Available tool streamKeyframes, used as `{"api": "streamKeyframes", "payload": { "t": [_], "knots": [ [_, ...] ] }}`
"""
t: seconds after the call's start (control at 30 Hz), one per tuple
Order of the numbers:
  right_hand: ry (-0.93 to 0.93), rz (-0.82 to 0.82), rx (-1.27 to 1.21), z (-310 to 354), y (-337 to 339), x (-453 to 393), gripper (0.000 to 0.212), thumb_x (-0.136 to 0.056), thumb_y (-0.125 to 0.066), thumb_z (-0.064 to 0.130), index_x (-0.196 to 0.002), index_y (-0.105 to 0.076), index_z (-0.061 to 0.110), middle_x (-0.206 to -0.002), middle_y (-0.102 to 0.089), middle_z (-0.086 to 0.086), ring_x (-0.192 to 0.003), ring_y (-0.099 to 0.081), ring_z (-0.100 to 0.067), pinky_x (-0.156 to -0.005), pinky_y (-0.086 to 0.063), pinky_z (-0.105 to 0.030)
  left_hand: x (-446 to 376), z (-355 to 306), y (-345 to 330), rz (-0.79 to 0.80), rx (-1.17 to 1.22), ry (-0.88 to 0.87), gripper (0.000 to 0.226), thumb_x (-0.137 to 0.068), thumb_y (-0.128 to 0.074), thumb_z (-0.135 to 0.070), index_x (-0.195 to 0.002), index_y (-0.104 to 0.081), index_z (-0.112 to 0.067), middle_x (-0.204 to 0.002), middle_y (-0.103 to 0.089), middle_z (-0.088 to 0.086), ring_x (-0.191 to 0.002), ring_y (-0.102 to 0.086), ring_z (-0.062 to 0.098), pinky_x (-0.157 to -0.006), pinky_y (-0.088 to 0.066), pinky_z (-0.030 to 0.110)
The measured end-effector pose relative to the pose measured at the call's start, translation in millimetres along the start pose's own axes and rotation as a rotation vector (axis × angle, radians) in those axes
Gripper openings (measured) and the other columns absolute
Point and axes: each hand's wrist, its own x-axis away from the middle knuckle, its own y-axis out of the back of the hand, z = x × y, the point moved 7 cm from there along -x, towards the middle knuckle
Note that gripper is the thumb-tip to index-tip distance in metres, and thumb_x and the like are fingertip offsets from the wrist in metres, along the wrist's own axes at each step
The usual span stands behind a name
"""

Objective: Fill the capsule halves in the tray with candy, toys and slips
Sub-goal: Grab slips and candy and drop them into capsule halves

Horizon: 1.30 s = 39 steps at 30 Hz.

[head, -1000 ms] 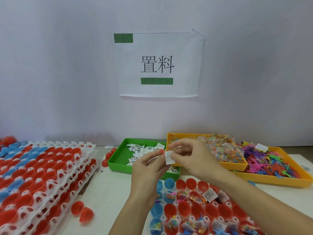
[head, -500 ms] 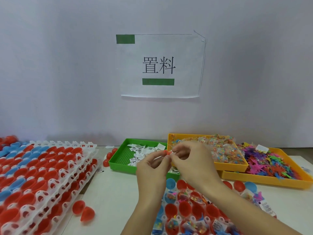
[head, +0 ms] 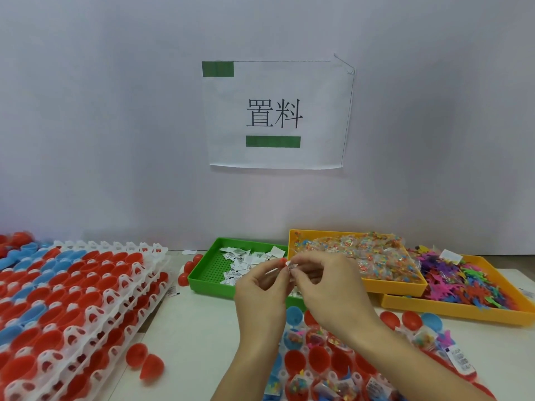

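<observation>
My left hand point(head: 262, 287) and my right hand point(head: 327, 287) meet above the near tray and together pinch a small white paper slip point(head: 291, 267) between fingertips. Below them lies the capsule tray point(head: 318, 360) of red and blue halves, several holding candy packets, toys and printed slips. Behind stands a green tray point(head: 208, 270) of white slips, an orange tray point(head: 390, 285) of candy packets, and a second orange tray point(head: 451, 308) of colourful plastic toys.
Stacked white trays point(head: 86, 308) full of red and blue capsule halves fill the left side. Two loose red halves point(head: 144, 361) lie on the table near them, more red ones point(head: 188, 270) beside the green tray. A paper sign point(head: 275, 114) hangs on the wall.
The slip, first held flat and plainly visible between both hands, is now mostly covered by the fingertips and looks smaller. Both hands stayed together; the view tilted up slightly.
</observation>
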Motion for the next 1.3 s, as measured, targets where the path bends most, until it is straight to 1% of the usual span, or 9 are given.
{"api": "streamKeyframes", "payload": {
  "t": [0.13, 0.3, 0.47, 0.63, 0.73, 0.8, 0.97, 1.1, 1.3],
  "knots": [
    [0.015, 0.014, 0.011, 2.1, 0.8, -1.5, 0.017, -0.091, -0.067, 0.012, -0.099, -0.080, 0.021, -0.084, -0.075, 0.013, -0.079, -0.069, 0.001, -0.078, -0.058, -0.020, -1.4, 1.3, -3.0, 0.036, 0.037, 0.011, 0.017, -0.091, -0.062, 0.000, -0.097, -0.074, -0.010, -0.086, -0.078, 0.006, -0.083, -0.075, 0.019, -0.069, -0.058, 0.021],
    [0.028, 0.048, 0.013, 5.0, 3.3, -1.2, 0.020, -0.092, -0.064, 0.009, -0.096, -0.079, 0.022, -0.076, -0.070, 0.022, -0.082, -0.066, 0.009, -0.072, -0.054, -0.009, -0.3, 2.7, -6.7, 0.096, 0.145, 0.049, 0.017, -0.089, -0.065, -0.001, -0.104, -0.073, -0.004, -0.092, -0.077, 0.012, -0.089, -0.074, 0.023, -0.073, -0.058, 0.022],
    [-0.033, 0.046, -0.034, 3.5, 15.2, -8.9, 0.015, -0.090, -0.068, 0.014, -0.099, -0.076, 0.022, -0.077, -0.075, 0.010, -0.073, -0.070, 0.003, -0.071, -0.057, -0.014, -2.5, 5.6, -4.0, 0.086, 0.198, 0.086, 0.016, -0.088, -0.065, 0.001, -0.101, -0.073, -0.003, -0.091, -0.076, 0.013, -0.086, -0.074, 0.023, -0.071, -0.057, 0.020],
    [-0.014, 0.040, 0.012, 7.9, 30.6, -18.3, 0.009, -0.088, -0.073, 0.018, -0.089, -0.073, 0.028, -0.064, -0.070, 0.012, -0.067, -0.065, 0.005, -0.063, -0.047, -0.007, -6.1, 6.2, -4.1, 0.082, 0.206, 0.103, 0.017, -0.088, -0.066, -0.003, -0.104, -0.071, -0.002, -0.093, -0.076, 0.013, -0.088, -0.074, 0.024, -0.074, -0.058, 0.022],
    [-0.003, 0.086, 0.025, 9.0, 29.3, -18.5, 0.023, -0.087, -0.073, 0.015, -0.074, -0.072, 0.033, -0.066, -0.071, 0.016, -0.068, -0.066, 0.006, -0.062, -0.047, -0.007, -4.3, 2.7, -8.3, 0.123, 0.197, 0.084, 0.016, -0.089, -0.066, -0.005, -0.105, -0.072, -0.004, -0.094, -0.076, 0.013, -0.091, -0.074, 0.023, -0.076, -0.058, 0.022],
    [-0.010, 0.106, 0.002, 7.7, 26.8, -17.0, 0.026, -0.088, -0.073, 0.014, -0.071, -0.072, 0.034, -0.068, -0.071, 0.019, -0.066, -0.067, 0.004, -0.060, -0.048, -0.009, -2.3, 0.8, -11.6, 0.157, 0.168, 0.066, 0.017, -0.091, -0.064, -0.006, -0.106, -0.071, -0.006, -0.094, -0.077, 0.012, -0.091, -0.074, 0.023, -0.078, -0.058, 0.023],
    [-0.043, 0.098, -0.057, 0.0, 23.9, -13.9, 0.019, -0.091, -0.071, 0.012, -0.080, -0.077, 0.027, -0.072, -0.074, 0.010, -0.070, -0.070, -0.003, -0.063, -0.055, -0.017, -0.3, -2.1, -14.3, 0.184, 0.139, 0.049, 0.016, -0.092, -0.063, -0.007, -0.106, -0.070, -0.007, -0.093, -0.077, 0.011, -0.091, -0.074, 0.024, -0.080, -0.059, 0.026],
    [-0.026, 0.141, -0.043, 0.0, 20.6, -12.9, 0.018, -0.094, -0.067, 0.014, -0.091, -0.081, 0.025, -0.079, -0.076, 0.012, -0.077, -0.070, -0.001, -0.067, -0.056, -0.017, 1.2, -3.7, -15.2, 0.193, 0.115, 0.034, 0.015, -0.091, -0.065, -0.010, -0.105, -0.072, -0.010, -0.094, -0.077, 0.008, -0.092, -0.074, 0.021, -0.079, -0.058, 0.024],
    [-0.055, 0.158, -0.124, -2.5, 22.1, -11.1, 0.016, -0.096, -0.063, 0.015, -0.104, -0.065, 0.028, -0.077, -0.077, 0.010, -0.076, -0.071, -0.002, -0.068, -0.054, -0.015, -0.2, -4.5, -14.1, 0.184, 0.117, 0.028, 0.015, -0.091, -0.064, -0.006, -0.104, -0.071, -0.008, -0.094, -0.077, 0.010, -0.090, -0.074, 0.022, -0.079, -0.059, 0.025]
  ]
}}
